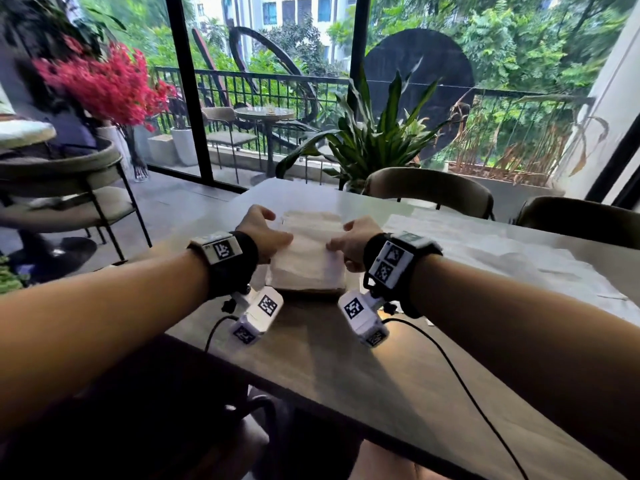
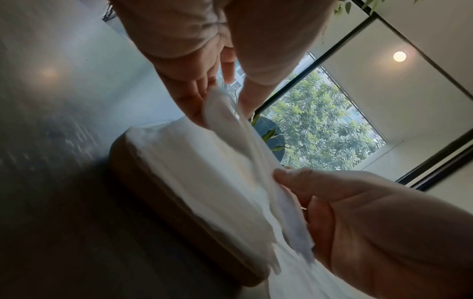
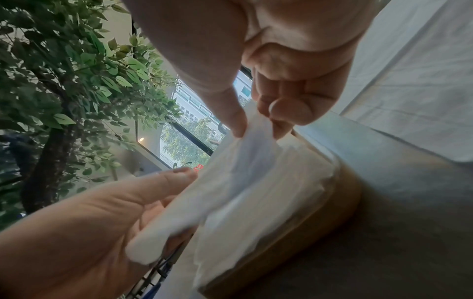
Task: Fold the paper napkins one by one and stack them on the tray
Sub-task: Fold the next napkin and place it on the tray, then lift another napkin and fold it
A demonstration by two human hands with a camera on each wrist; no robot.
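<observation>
A folded white napkin [image 1: 310, 245] hangs just over the stack of folded napkins [image 1: 308, 277] on the brown tray [image 1: 311, 292]. My left hand [image 1: 275, 233] pinches its left edge and my right hand [image 1: 341, 239] pinches its right edge. In the left wrist view my left hand [image 2: 212, 95] grips the napkin [image 2: 256, 157] above the stack [image 2: 184, 161] and the tray rim [image 2: 153, 194]. From the right wrist, my right hand [image 3: 256, 127] pinches the napkin [image 3: 230, 176] over the stack [image 3: 289, 182] and the tray [image 3: 294, 232]. Both frames are blurred.
Unfolded white napkins [image 1: 485, 247] lie spread on the table to the right of the tray, also seen as sheets [image 3: 422, 81]. The grey table [image 1: 329, 358] has bare surface in front of the tray. Two chairs [image 1: 429, 192] stand at its far side; cables trail from both wrists.
</observation>
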